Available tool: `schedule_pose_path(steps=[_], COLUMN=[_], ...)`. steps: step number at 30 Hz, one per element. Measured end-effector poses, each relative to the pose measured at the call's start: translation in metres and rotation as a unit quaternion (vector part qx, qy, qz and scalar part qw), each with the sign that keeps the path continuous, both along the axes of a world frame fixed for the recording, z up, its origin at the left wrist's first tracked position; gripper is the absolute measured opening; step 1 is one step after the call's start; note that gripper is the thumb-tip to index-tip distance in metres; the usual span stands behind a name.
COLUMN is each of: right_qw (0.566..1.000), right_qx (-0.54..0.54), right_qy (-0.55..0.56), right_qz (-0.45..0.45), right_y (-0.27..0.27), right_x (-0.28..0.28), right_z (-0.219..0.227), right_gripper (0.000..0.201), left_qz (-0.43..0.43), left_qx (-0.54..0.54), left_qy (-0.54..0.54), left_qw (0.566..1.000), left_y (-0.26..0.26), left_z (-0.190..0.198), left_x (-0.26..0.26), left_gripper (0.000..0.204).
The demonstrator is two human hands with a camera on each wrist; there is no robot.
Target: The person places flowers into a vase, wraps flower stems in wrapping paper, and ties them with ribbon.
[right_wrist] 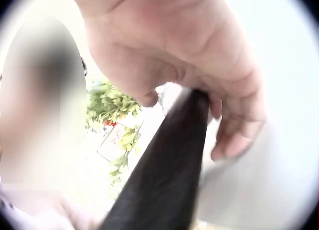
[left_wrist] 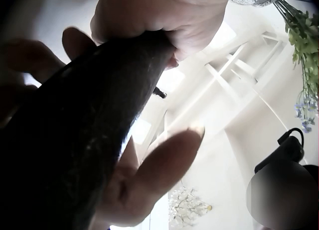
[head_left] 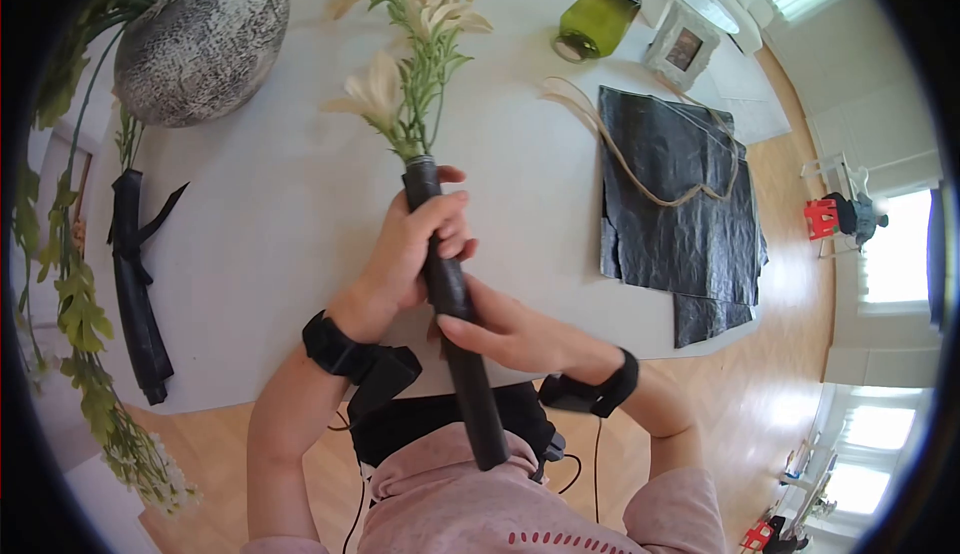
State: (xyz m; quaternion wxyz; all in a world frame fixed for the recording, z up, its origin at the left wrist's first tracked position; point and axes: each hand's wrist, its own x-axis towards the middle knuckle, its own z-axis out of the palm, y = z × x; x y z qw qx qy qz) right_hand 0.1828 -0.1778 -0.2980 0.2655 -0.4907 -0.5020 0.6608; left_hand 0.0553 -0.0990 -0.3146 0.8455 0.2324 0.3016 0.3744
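A bouquet of cream lilies with green sprigs rises from a long, narrow roll of black wrapping, tilted across the front of the body. The left hand grips this roll near its top, thumb and fingers curled round it just below the flowers. Lower down, the right hand holds the same roll, its thumb across the front and its other fingers mostly hidden behind. In the right wrist view, the right hand's fingers curl beside the black roll.
A second black roll tied with a dark band lies left on the white table. A speckled vase and hanging greenery flank it. Rightward are black sheets under a tan cord, a green bottle and a frame.
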Motion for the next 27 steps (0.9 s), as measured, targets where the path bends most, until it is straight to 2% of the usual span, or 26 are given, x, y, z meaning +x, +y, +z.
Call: schedule_pose_path(steps=[1, 2, 3, 5, 6, 8, 9, 11, 12, 14, 18, 21, 23, 24, 25, 27], right_qw=[0.985, 0.953, 0.934, 0.896, 0.825, 0.695, 0.663, 0.621, 0.621, 0.579, 0.598, 0.613, 0.654, 0.610, 0.612, 0.630], right_qx=[0.096, 0.242, 0.280, 0.261, 0.326, 0.364, 0.395, 0.392, 0.395, 0.298, 0.234, 0.239, 0.172, 0.219, 0.221, 0.280], right_qy=[-0.122, -0.176, -0.222, -0.359, -0.461, -0.619, -0.634, -0.679, -0.677, -0.758, -0.765, -0.750, -0.735, -0.759, -0.757, -0.713], right_qz=[0.080, 0.054, 0.026, -0.017, -0.027, -0.041, -0.044, -0.006, -0.004, -0.025, -0.046, -0.062, -0.052, -0.057, -0.054, -0.128], right_y=[0.001, 0.005, 0.009, 0.017, 0.019, 0.018, 0.013, 0.012, 0.011, 0.012, 0.017, 0.017, 0.020, 0.019, 0.020, 0.023], right_x=[0.010, 0.018, 0.031, 0.067, 0.086, 0.121, 0.147, 0.186, 0.199, 0.219, 0.249, 0.269, 0.281, 0.279, 0.282, 0.294], right_z=[0.013, 0.026, 0.038, 0.058, 0.062, 0.060, 0.049, 0.039, 0.035, 0.028, 0.022, 0.011, 0.002, -0.002, -0.003, 0.000], right_gripper=[0.030, 0.033, 0.028, 0.021, 0.023, 0.029, 0.034, 0.040, 0.040, 0.046, 0.047, 0.037, 0.023, 0.012, 0.012, 0.013], left_qz=[0.004, 0.029, 0.026, 0.033, 0.033, 0.032, 0.032, 0.030, 0.025, 0.025, 0.016, 0.016, 0.020, 0.017, 0.021, 0.008], left_qx=[-0.010, -0.014, -0.015, -0.045, -0.045, -0.048, -0.053, -0.050, -0.045, -0.039, -0.038, -0.029, -0.027, -0.022, -0.023, -0.023], left_qy=[-0.019, -0.015, -0.018, -0.040, -0.035, -0.041, -0.046, -0.046, -0.046, -0.042, -0.043, -0.047, -0.049, -0.055, -0.054, -0.063], left_qw=[1.000, 0.999, 0.999, 0.998, 0.998, 0.998, 0.997, 0.997, 0.998, 0.998, 0.998, 0.998, 0.998, 0.998, 0.998, 0.998], left_y=[0.001, 0.002, 0.004, 0.007, 0.008, 0.007, 0.007, 0.006, 0.007, 0.007, 0.007, 0.007, 0.007, 0.007, 0.007, 0.008], left_z=[-0.001, -0.001, -0.003, -0.004, -0.004, -0.005, -0.005, -0.004, -0.004, -0.005, -0.006, -0.007, -0.007, -0.007, -0.008, -0.009], left_x=[-0.001, 0.001, 0.001, -0.002, -0.002, -0.001, 0.000, -0.001, -0.001, -0.002, -0.002, -0.002, -0.002, -0.002, -0.002, -0.002], left_gripper=[0.025, 0.020, 0.020, 0.017, 0.014, 0.013, 0.012, 0.011, 0.011, 0.011, 0.013, 0.014, 0.014, 0.014, 0.014, 0.013])
